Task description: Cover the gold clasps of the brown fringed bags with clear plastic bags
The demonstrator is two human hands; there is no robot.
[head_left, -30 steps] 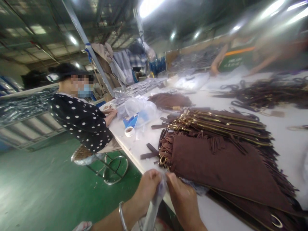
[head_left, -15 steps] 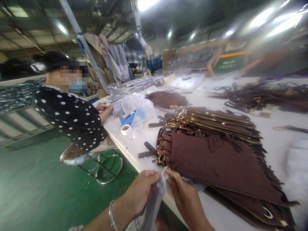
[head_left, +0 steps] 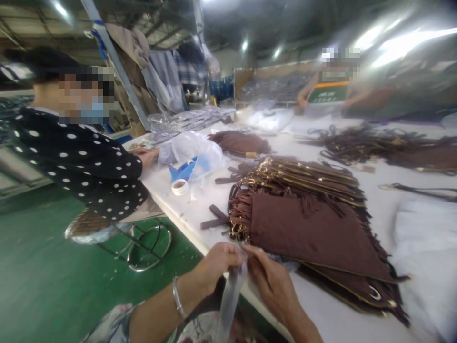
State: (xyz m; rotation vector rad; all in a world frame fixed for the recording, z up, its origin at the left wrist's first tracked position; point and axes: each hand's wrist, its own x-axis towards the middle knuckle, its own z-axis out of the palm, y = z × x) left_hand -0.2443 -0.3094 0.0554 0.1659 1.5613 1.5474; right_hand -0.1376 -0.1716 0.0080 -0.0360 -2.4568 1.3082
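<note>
Just off the near table edge, my left hand (head_left: 222, 267) is closed, its thumb and fingers pinching a translucent plastic bag (head_left: 228, 305). The bag is bunched into a narrow strip and hangs down toward my lap. My right hand (head_left: 273, 281) is closed on the bag's upper end, fingertips close to those of the left. What lies between the fingertips is partly hidden. Right beyond my hands is a stack of brown fabric pouches (head_left: 307, 233), with gold zips, metal clasps and wrist straps.
A roll of white tape (head_left: 180, 187) stands by a blue piece of packaging (head_left: 183, 169) and crumpled clear plastic (head_left: 200, 147). White plastic sheets (head_left: 424, 243) lie at right, more brown pouches (head_left: 421, 152) behind. A co-worker (head_left: 74, 162) sits at left; another person (head_left: 328, 93) stands across the table.
The view has turned slightly, so the table and people sit further left. Both hands stay together on the plastic bag, which now hangs in a narrower strip.
</note>
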